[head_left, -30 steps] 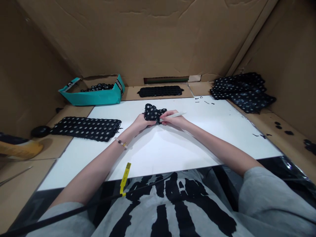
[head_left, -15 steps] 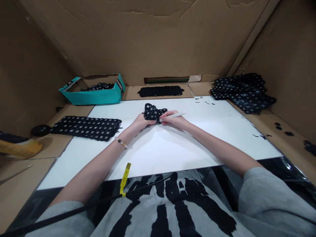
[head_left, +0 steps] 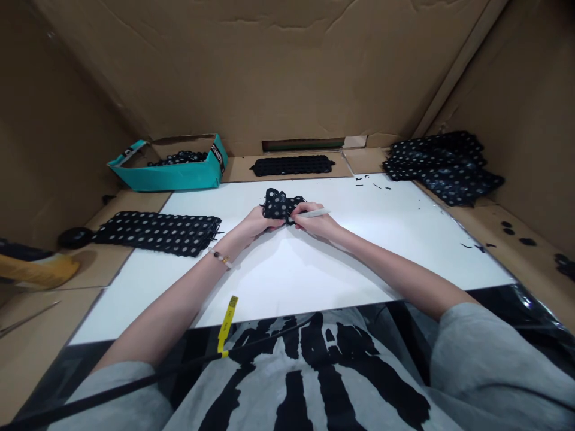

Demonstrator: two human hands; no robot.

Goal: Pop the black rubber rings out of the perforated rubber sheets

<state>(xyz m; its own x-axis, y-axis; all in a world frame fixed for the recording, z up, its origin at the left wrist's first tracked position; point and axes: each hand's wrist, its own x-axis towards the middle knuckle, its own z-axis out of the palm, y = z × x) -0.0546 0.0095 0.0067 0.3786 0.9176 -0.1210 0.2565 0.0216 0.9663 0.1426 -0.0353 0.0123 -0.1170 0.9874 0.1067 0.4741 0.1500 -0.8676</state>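
Observation:
In the head view, a small black piece with pale round dots (head_left: 277, 205) is held over the middle of the white board (head_left: 287, 269). My left hand (head_left: 260, 220) is closed on its left and lower edge, with the thumb along the near side. My right hand (head_left: 314, 218) grips a slim white pen-like tool (head_left: 318, 212), its tip against the right side of the piece. The exact tip is hidden by the fingers. Left of my left wrist lies a flat black dotted sheet (head_left: 159, 232).
A teal box (head_left: 168, 176) with dotted pieces inside stands back left. A black strip (head_left: 293, 166) lies behind the board. Dotted sheets (head_left: 444, 164) are heaped at the back right. Black scraps (head_left: 478, 247) lie at right; a yellow container (head_left: 40, 266) is at far left.
The white tool has tipped slightly and its rear end has shifted left and a little down. My right hand has turned slightly; my left hand keeps its hold on the piece.

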